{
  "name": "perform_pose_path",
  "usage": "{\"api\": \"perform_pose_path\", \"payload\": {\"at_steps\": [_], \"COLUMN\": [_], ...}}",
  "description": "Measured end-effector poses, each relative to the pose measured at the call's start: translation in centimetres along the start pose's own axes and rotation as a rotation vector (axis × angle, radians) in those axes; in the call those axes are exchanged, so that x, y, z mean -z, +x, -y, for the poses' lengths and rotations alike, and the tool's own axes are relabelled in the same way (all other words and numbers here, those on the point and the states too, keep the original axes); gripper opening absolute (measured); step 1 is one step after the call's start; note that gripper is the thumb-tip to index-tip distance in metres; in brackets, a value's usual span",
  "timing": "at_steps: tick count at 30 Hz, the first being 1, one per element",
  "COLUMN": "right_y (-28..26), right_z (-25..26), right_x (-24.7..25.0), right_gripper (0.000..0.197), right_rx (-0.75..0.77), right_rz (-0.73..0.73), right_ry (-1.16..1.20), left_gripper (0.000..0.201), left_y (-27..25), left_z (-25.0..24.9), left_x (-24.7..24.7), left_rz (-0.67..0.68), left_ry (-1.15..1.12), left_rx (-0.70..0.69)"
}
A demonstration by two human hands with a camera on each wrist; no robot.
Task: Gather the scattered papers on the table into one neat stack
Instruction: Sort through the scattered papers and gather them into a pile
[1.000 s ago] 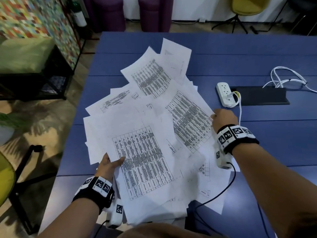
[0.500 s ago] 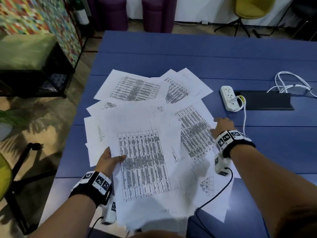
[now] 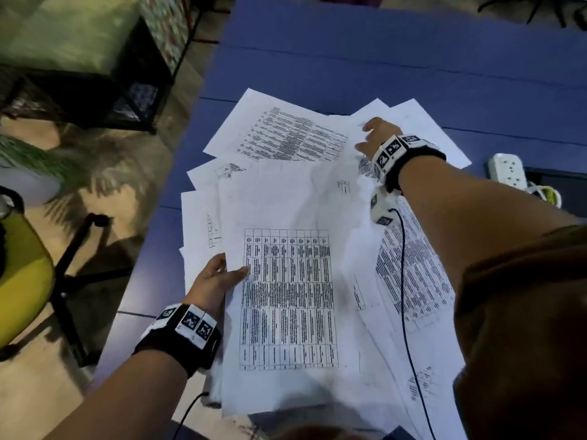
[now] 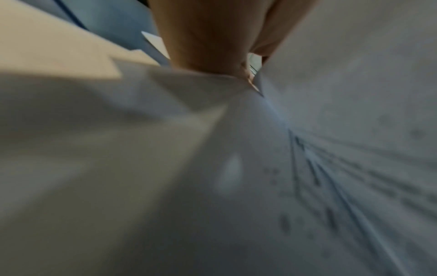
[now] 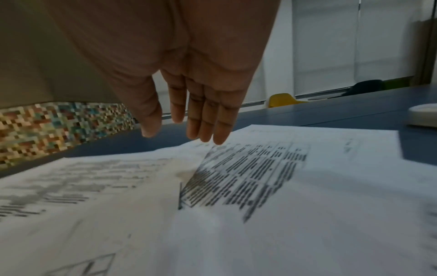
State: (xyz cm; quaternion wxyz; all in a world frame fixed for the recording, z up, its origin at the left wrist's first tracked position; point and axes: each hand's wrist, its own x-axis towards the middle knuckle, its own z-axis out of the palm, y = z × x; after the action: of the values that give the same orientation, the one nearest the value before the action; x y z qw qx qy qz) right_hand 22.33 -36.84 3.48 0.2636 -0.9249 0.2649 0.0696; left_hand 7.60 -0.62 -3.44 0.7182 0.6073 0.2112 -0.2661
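Note:
Several white printed papers [image 3: 287, 296] lie fanned and overlapping on the blue table [image 3: 365, 58]. My left hand [image 3: 216, 277] grips the left edge of the near sheets, thumb on top of a table-printed page; in the left wrist view the thumb [image 4: 208, 37] presses on blurred paper [image 4: 165, 168]. My right hand [image 3: 370, 134] reaches over the far sheets with straight fingers. In the right wrist view the right hand [image 5: 189, 121] hovers just above a printed page [image 5: 248, 177], holding nothing.
A white power strip [image 3: 508, 169] with a cable and a dark tray [image 3: 559, 192] sit at the table's right. A yellow chair [image 3: 22, 274] and a black-framed green bench [image 3: 73, 58] stand left of the table. The table's left edge runs close to the papers.
My right hand left the right edge of the pile and moved up and left over the far sheets. The far papers have dropped flatter. My left hand keeps its grip.

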Motion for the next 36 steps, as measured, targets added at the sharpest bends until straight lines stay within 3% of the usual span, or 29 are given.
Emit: {"api": "perform_pose_path", "payload": {"at_steps": [3,6,10,15,17,21,25,32,36], "right_y": [2.2,3.6,3.2,3.1,3.1,4.5,5.0,4.8,4.9], "right_z": [0.7,1.1,2.1,2.0,2.1,1.4,0.9,0.9,0.4], "right_x": [-1.8,-3.6,-2.9,-2.9,-3.1,-3.1,-3.0,-2.3,-1.4], "right_gripper": [0.062,0.08,0.072,0.086,0.086,0.098,0.098,0.107,0.094], "right_rx": [0.008,0.05,0.132,0.223,0.199,0.014,0.017,0.005,0.044], "right_rz": [0.024,0.009,0.047,0.166,0.121,0.067,0.087,0.036,0.072], "right_ry": [-0.077,-0.232,-0.629,-0.846,-0.772,-0.286,-0.264,-0.395,-0.374], "left_gripper": [0.031,0.051,0.045,0.04,0.043,0.04,0.032,0.04,0.042], "left_y": [0.5,0.6,0.4,0.1,0.1,0.2,0.2,0.6,0.6], "left_z": [0.2,0.1,0.0,0.0,-0.1,-0.1,-0.1,0.2,0.3], "left_x": [0.4,0.6,0.4,0.2,0.1,0.1,0.0,0.2,0.2], "left_rz": [-0.02,-0.035,-0.068,-0.089,-0.086,-0.084,-0.1,-0.107,-0.109], "left_ry": [-0.025,-0.045,-0.053,-0.056,-0.053,-0.058,-0.064,-0.078,-0.085], "left_rx": [0.01,0.057,0.052,0.059,0.066,0.063,0.058,0.078,0.076]}}
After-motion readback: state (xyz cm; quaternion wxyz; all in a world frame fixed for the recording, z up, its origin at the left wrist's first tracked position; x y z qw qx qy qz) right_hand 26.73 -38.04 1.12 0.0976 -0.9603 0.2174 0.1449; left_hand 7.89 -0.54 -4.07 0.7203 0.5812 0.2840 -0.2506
